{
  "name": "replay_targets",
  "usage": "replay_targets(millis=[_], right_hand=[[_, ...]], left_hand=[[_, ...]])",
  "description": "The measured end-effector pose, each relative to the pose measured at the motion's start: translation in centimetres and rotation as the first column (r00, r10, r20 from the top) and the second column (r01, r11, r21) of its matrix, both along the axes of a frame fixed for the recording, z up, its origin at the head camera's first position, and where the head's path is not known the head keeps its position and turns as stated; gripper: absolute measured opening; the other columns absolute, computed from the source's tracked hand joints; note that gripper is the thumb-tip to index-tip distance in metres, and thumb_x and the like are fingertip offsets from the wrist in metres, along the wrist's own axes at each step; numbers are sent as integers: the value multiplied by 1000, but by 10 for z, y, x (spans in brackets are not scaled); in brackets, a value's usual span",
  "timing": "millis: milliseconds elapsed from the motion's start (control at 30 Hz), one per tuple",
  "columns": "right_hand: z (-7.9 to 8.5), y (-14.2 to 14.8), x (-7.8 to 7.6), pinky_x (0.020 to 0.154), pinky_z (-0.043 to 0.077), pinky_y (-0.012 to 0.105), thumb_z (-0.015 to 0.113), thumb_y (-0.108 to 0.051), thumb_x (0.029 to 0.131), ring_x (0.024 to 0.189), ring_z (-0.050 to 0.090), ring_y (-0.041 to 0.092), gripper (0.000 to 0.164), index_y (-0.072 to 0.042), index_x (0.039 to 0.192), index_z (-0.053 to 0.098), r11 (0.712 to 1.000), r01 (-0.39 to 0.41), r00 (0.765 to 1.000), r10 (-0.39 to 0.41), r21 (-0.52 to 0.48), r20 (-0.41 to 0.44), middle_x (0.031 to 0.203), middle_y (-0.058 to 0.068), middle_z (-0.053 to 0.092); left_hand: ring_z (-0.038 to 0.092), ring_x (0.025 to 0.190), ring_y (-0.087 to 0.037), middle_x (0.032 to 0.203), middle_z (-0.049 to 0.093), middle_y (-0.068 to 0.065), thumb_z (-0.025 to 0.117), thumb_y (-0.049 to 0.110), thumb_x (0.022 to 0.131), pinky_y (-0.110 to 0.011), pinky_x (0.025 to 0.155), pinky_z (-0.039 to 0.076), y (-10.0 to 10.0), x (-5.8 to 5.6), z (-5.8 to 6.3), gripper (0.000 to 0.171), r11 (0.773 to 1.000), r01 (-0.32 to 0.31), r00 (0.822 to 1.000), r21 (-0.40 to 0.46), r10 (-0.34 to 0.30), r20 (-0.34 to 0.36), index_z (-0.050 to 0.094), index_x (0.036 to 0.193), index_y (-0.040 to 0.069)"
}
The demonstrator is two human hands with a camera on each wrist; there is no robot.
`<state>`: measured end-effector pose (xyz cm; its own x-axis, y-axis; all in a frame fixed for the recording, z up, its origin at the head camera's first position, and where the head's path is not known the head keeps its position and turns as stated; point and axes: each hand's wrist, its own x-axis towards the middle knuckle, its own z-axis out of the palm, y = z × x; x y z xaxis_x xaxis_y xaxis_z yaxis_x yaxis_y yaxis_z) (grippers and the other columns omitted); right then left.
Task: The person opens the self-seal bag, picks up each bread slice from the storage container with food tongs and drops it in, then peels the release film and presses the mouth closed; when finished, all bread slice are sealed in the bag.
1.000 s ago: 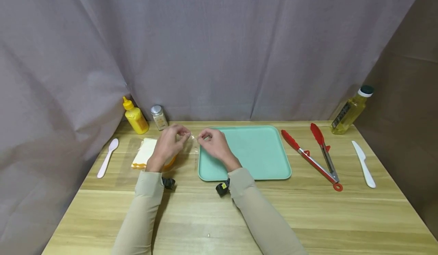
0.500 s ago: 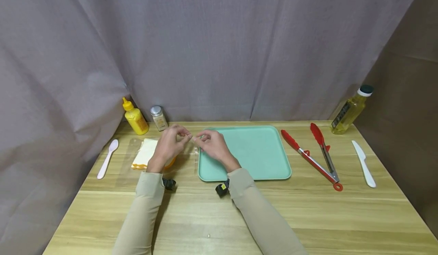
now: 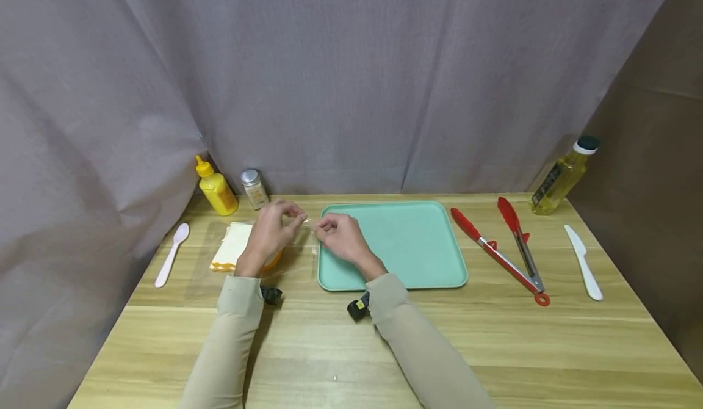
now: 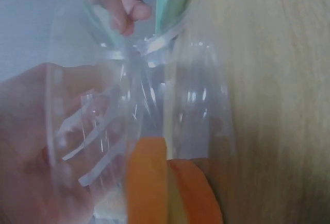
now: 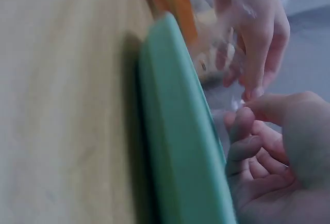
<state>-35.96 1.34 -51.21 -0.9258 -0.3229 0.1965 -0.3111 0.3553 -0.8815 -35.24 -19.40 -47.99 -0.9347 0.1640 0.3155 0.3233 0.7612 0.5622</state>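
A clear plastic bag (image 4: 198,105) lies on the table with several pale bread slices (image 3: 233,242) in it, their crusts orange. My left hand (image 3: 271,229) reaches over the slices and pinches the film near the bag's mouth between thumb and fingers. Just across from it, my right hand (image 3: 343,238) hangs over the tray's left edge. In the right wrist view its thumb (image 5: 304,113) and index finger meet at the film, close to the left fingertips. The film is so transparent that its exact fold between the hands is hard to make out.
A mint-green tray (image 3: 406,244) lies right of the bag. Farther right are red-tipped tongs (image 3: 513,268), a white knife (image 3: 584,262) and an oil bottle (image 3: 562,180). On the left are a white spoon (image 3: 172,254), a yellow squeeze bottle (image 3: 218,190) and a shaker (image 3: 255,189).
Half a second ago the right fingertips came up close to the left ones; now they have drawn slightly back to the right. The left hand stays nearly still.
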Motion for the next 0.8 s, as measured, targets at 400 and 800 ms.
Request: replay_targets(millis=[400, 800], right_hand=[[13, 16, 18, 77, 63, 30, 72, -16, 105, 80, 74, 13, 15, -3, 107, 79, 993, -87, 996, 88, 83, -1, 96, 8, 80], [17, 61, 39, 75, 61, 31, 71, -24, 107, 79, 74, 17, 18, -8, 107, 79, 969, -208, 978, 201, 137, 59, 95, 9, 80]], left_hand=[[76, 111, -28, 109, 82, -7, 75, 25, 105, -49, 101, 61, 0, -2, -2, 15, 1000, 11, 1000, 11, -11, 4, 81, 107, 12], [78, 109, -29, 106, 83, -8, 76, 20, 103, -53, 103, 61, 1, -3, -6, 11, 997, 63, 997, 54, -61, -42, 82, 105, 10]])
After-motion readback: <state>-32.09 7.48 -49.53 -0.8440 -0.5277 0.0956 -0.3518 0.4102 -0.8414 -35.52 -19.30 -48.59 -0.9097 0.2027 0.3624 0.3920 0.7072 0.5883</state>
